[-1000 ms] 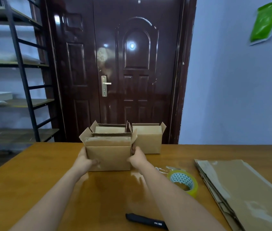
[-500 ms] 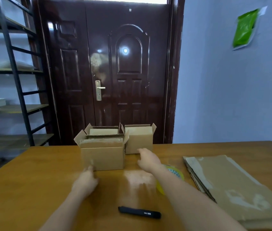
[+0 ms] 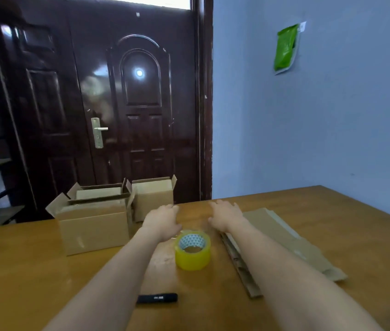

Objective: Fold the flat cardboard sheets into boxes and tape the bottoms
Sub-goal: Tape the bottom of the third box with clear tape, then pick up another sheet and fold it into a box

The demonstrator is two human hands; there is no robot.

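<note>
Both hands were stretched out over the table [image 3: 34, 271], palms down, and neither held anything. The left hand [image 3: 161, 219] hovered with loose, spread fingers just beyond the tape roll [image 3: 192, 250], near the right side of the front box [image 3: 93, 226]; whether it touched the table could not be told. The right hand [image 3: 226, 215] was likewise open, fingers spread, at the near-left corner of the flat sheets [image 3: 282, 240]; contact with the top sheet could not be told either.

3 folded boxes stood at the far left of the table, top flaps up. The front box sat nearest the camera. A 2nd box [image 3: 98, 191] stood right behind it, touching or nearly so. A 3rd box [image 3: 153, 199] stood beside that one to the right, close against the door [image 3: 117, 91].

The flat sheets lay in a stack on the right part of the table, running from the right hand toward the near right edge, with the corrugated edges showing along the left side. The yellowish tape roll stood on its flat side between the 2 forearms, apart from the stack and the boxes. A black pen-like tool [image 3: 157, 298] lay on the table nearer the camera, between the arms. A green packet [image 3: 285, 47] hung on the blue wall.
</note>
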